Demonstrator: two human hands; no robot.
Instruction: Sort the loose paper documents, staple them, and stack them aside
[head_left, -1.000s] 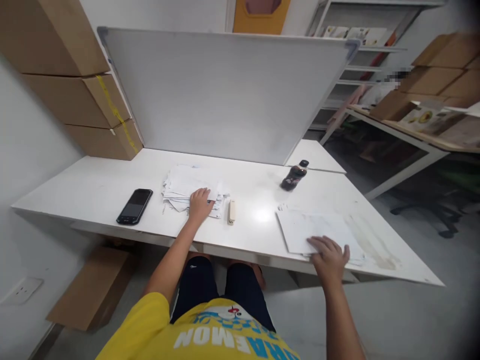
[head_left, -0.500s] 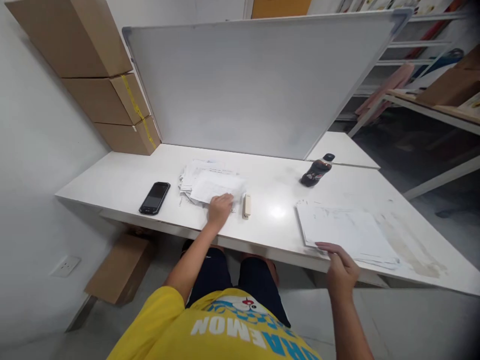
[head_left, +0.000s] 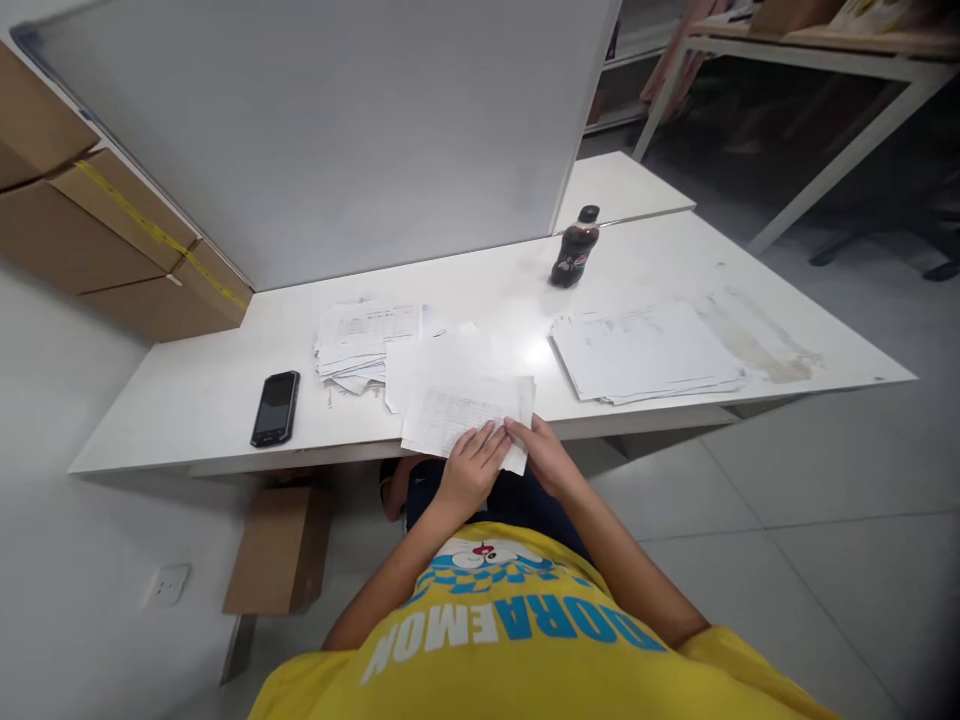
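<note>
In front of me, printed sheets of paper (head_left: 454, 412) overhang the front edge of the desk. My left hand (head_left: 474, 467) lies across their near side, fingers together on top and the thumb hidden. At the right edge, my right hand (head_left: 549, 457) grips the same sheets, its fingertips close to those of my left hand. A blank-looking sheet (head_left: 457, 350) lies flat just beyond them. Left of it is an uneven pile of printed papers (head_left: 364, 335). A broader stack of papers (head_left: 645, 350) rests on the right. No stapler shows now.
A black phone (head_left: 275, 408) lies on the left of the white desk (head_left: 180, 400). A cola bottle (head_left: 576, 248) stands upright toward the back. Behind are a whiteboard (head_left: 360, 130) and stacked cardboard boxes (head_left: 127, 240). Another box (head_left: 270, 550) is under the desk.
Both hands have come together at the desk's front edge, now on printed sheets. My right hand has left the right stack. The stapler has gone from sight, and the view has shifted.
</note>
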